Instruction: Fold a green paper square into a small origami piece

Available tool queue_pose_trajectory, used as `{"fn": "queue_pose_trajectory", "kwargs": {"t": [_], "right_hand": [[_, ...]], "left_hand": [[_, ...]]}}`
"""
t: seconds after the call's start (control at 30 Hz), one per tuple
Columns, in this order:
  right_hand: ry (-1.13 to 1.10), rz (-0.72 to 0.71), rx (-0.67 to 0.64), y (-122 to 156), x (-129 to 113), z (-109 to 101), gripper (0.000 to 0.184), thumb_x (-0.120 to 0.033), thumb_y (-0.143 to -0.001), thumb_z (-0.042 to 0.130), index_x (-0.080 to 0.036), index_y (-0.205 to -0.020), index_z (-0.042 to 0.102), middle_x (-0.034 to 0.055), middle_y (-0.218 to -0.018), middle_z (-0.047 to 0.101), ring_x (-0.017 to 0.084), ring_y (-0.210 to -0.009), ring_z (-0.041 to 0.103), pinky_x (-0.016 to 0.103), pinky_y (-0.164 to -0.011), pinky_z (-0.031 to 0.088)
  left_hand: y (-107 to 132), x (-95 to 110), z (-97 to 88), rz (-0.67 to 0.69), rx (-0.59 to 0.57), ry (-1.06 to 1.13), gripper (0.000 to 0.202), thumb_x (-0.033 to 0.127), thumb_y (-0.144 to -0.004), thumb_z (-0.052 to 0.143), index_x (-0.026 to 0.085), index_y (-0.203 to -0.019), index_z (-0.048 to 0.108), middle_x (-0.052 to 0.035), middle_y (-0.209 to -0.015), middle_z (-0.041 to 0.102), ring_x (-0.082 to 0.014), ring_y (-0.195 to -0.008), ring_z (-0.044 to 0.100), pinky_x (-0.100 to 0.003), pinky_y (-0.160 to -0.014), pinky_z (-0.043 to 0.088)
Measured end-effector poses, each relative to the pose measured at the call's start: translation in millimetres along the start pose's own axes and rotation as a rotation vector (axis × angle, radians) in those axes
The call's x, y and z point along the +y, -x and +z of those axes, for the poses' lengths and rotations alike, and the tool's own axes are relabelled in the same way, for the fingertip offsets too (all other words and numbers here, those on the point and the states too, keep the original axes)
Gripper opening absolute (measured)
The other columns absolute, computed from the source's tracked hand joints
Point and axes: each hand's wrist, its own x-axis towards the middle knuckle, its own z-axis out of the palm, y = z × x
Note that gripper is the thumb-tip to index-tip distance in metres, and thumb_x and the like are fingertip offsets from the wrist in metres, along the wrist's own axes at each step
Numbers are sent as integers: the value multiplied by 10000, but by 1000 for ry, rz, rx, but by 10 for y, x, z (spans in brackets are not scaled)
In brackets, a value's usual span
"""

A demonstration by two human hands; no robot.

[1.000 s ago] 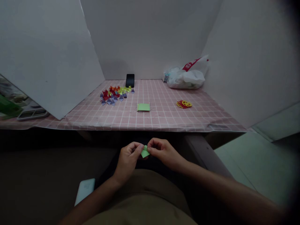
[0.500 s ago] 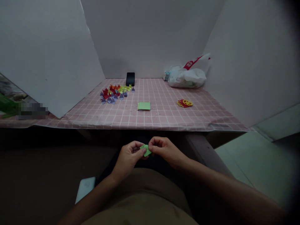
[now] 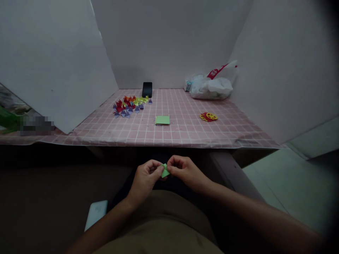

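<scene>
A small piece of folded green paper [image 3: 165, 172] is held over my lap, in front of the table edge. My left hand [image 3: 146, 178] pinches its left side between thumb and fingers. On the right side, the thumb and forefinger of my right hand [image 3: 186, 170] are closed on the paper too. Fingertips cover parts of the folds. On the table lies a stack of square green paper [image 3: 162, 120]. Farther left is a cluster of folded paper pieces [image 3: 129, 105] in red, orange, yellow and purple.
A black phone [image 3: 147, 89] leans at the back wall. A white plastic bag [image 3: 212, 86] sits at the back right, with red and yellow cut-out shapes [image 3: 208, 116] nearer. White panels [image 3: 53, 67] flank the pink checked tablecloth [image 3: 185, 135]. Beside my left forearm lies a white device [image 3: 96, 212].
My left thumb has shifted slightly left on the green paper, and my right fingers have moved a little inward. More of the paper's middle shows. Both hands still hold it.
</scene>
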Motion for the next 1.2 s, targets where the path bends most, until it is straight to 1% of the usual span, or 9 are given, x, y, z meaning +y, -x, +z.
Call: {"fn": "queue_pose_trajectory", "kwargs": {"t": [0.1,0.23,0.37,0.53,0.8,0.9,1.03,1.13,1.2], "right_hand": [[9,-2,-12,-5,6,-4,132,-262,-762,645,-151,-711,595,-13,-652,580,112,-609,507,254,-601,380],[-11,16,-42,-7,-7,-26,144,-277,-764,659,-149,-718,611,-8,-652,596,117,-613,526,258,-615,393],[-91,22,-63,-6,-30,-56,155,-295,-793,648,-148,-745,640,5,-670,632,128,-637,565,275,-670,428],[-142,19,-82,-10,-35,-70,181,-315,-823,626,-149,-752,640,10,-666,634,136,-651,584,287,-694,439],[-77,-67,-100,-16,-13,-92,113,-265,-821,631,-153,-810,626,15,-735,646,140,-700,598,288,-708,455],[100,-180,-66,-9,-19,-103,55,-207,-831,610,-155,-819,626,15,-750,635,140,-709,584,276,-681,449],[431,-484,-24,8,-14,-123,68,-123,-858,566,-162,-861,622,32,-816,626,143,-760,578,271,-701,459],[656,-702,-35,5,19,-127,96,-114,-897,521,-158,-932,598,66,-867,622,158,-787,581,277,-698,485],[791,-826,-10,-6,50,-123,108,-120,-924,485,-154,-946,585,87,-876,628,174,-804,581,295,-704,504]], "left_hand": [[1,-7,-12,12,-25,-34,178,311,-755,710,138,-768,669,2,-665,663,-116,-617,611,-228,-611,487],[12,5,-19,48,-13,-85,185,312,-788,682,139,-723,671,3,-629,655,-111,-591,591,-215,-579,466],[22,15,-22,52,-15,-30,174,307,-797,675,145,-734,670,1,-638,666,-119,-605,605,-220,-590,486],[20,-4,-34,67,4,-37,185,319,-800,682,145,-737,673,-5,-660,677,-120,-621,613,-220,-609,498],[13,-13,-36,60,64,0,190,329,-785,694,146,-745,664,-2,-654,665,-118,-615,607,-222,-606,510],[8,-15,-35,43,82,49,201,339,-778,702,145,-743,662,1,-656,652,-117,-620,598,-233,-618,529],[-12,-43,-41,22,96,114,212,348,-769,714,142,-754,668,1,-678,641,-113,-630,593,-236,-626,539],[-23,-64,-45,8,112,154,219,351,-757,725,140,-752,668,-1,-689,634,-113,-627,587,-241,-618,544],[-21,-69,-41,3,109,175,218,348,-756,727,139,-753,665,-3,-699,631,-113,-630,582,-242,-614,547]]}}
